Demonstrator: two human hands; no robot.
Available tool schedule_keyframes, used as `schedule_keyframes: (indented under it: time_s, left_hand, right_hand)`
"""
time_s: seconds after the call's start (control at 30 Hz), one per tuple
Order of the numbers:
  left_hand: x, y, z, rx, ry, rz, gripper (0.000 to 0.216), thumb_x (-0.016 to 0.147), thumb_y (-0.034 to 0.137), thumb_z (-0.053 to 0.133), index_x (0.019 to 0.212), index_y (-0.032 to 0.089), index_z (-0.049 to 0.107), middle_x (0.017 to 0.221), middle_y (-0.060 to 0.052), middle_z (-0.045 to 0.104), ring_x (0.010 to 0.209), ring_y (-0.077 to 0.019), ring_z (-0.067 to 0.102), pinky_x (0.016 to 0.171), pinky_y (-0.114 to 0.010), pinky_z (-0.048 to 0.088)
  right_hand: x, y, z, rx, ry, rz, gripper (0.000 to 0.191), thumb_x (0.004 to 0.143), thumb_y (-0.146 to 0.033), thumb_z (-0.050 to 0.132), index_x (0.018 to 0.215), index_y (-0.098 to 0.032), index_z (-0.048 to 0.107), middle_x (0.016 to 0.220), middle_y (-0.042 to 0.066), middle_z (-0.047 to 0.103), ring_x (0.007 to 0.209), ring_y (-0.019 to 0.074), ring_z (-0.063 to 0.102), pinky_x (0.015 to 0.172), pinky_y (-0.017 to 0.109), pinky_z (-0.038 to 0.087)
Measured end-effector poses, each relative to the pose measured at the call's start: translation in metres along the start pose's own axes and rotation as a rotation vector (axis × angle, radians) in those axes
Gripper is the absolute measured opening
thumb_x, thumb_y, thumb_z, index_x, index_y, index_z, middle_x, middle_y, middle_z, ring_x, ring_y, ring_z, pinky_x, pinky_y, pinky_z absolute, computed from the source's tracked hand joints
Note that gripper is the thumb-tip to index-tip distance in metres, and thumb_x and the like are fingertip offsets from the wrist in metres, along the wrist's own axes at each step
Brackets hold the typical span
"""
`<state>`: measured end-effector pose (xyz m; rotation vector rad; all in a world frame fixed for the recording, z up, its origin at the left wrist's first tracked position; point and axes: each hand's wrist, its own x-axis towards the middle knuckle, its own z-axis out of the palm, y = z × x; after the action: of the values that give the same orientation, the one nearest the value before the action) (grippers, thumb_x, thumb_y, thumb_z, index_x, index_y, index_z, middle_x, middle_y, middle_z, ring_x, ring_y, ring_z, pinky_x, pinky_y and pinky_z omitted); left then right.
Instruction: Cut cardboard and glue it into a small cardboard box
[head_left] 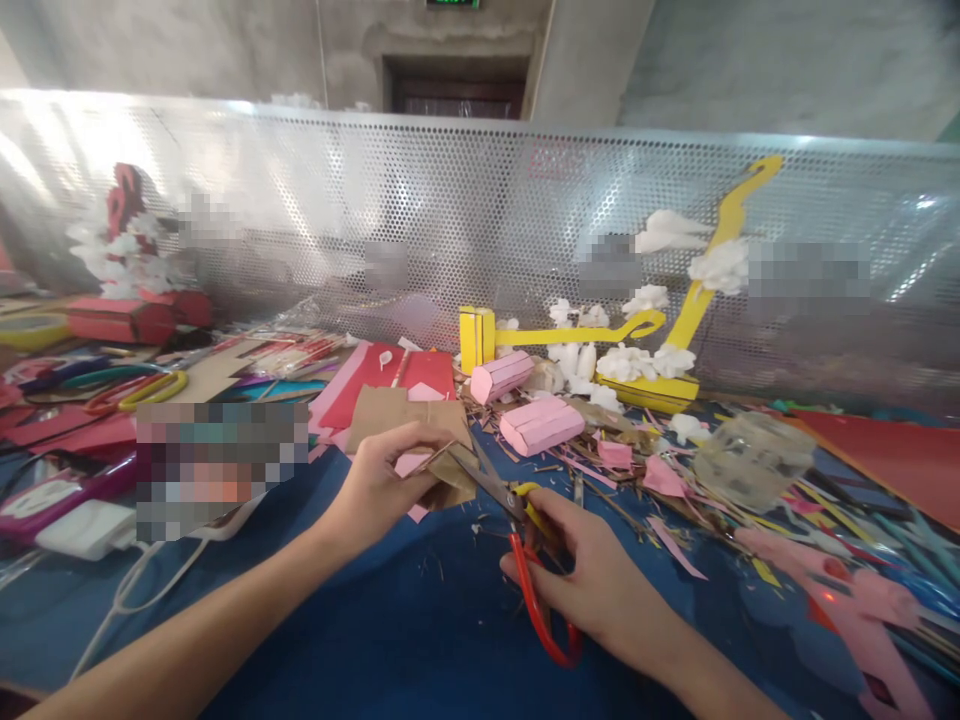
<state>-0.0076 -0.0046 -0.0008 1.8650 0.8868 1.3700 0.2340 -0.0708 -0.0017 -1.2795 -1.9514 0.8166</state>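
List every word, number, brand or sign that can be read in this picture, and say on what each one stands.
No text can be read here.
Green sign above the doorway: cut off by the top edge, unreadable.
Patches on the perforated screen and on the table: blurred, nothing legible.
Brown cardboard piece in the left hand, scissors in the right hand: no writing visible.

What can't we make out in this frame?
- Head view: pixelated patch masks whatever lies left of the left hand.
- Head view: scissors blades against the cardboard piece, too small to tell if open; right hand covers one handle loop.
- Head view: clear container blurred, contents unreadable.
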Motion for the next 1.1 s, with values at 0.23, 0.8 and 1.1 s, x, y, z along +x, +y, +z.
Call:
schedule_keyframes:
  time_s: [0.23, 0.8, 1.1]
  left_hand:
    - [0.003, 0.003, -0.001, -0.104, -0.122, 0.055, 0.011, 0.080, 0.013, 0.075, 0.087, 0.020, 0.080, 0.094, -0.008, 0.079, 0.089, -0.0209, 0.073, 0.080, -0.032, 0.059]
    - [0.004, 0.003, -0.008, -0.051, -0.243, 0.015, 0.027, 0.076, 0.004, 0.069, 0.090, 0.020, 0.084, 0.091, -0.007, 0.077, 0.081, -0.0189, 0.071, 0.068, -0.028, 0.057]
    - [0.006, 0.004, -0.011, -0.072, -0.230, 0.024, 0.018, 0.079, 0.009, 0.072, 0.089, 0.020, 0.082, 0.093, -0.008, 0.078, 0.085, -0.0205, 0.074, 0.069, -0.027, 0.060]
  right_hand:
    - [-0.003, -0.003, -0.003, 0.011, -0.040, 0.005, 0.022, 0.088, -0.038, 0.071, 0.088, -0.022, 0.056, 0.076, -0.005, 0.053, 0.069, 0.0131, 0.046, 0.062, 0.023, 0.040]
    - [-0.001, 0.003, -0.008, -0.022, -0.077, 0.062, 0.028, 0.077, -0.040, 0.083, 0.076, -0.021, 0.062, 0.071, -0.004, 0.063, 0.064, 0.0139, 0.055, 0.061, 0.025, 0.044]
    - [-0.007, -0.002, -0.009, 0.068, -0.115, 0.082, 0.014, 0.082, -0.026, 0.073, 0.076, -0.020, 0.062, 0.069, -0.004, 0.062, 0.063, 0.0133, 0.055, 0.058, 0.024, 0.042]
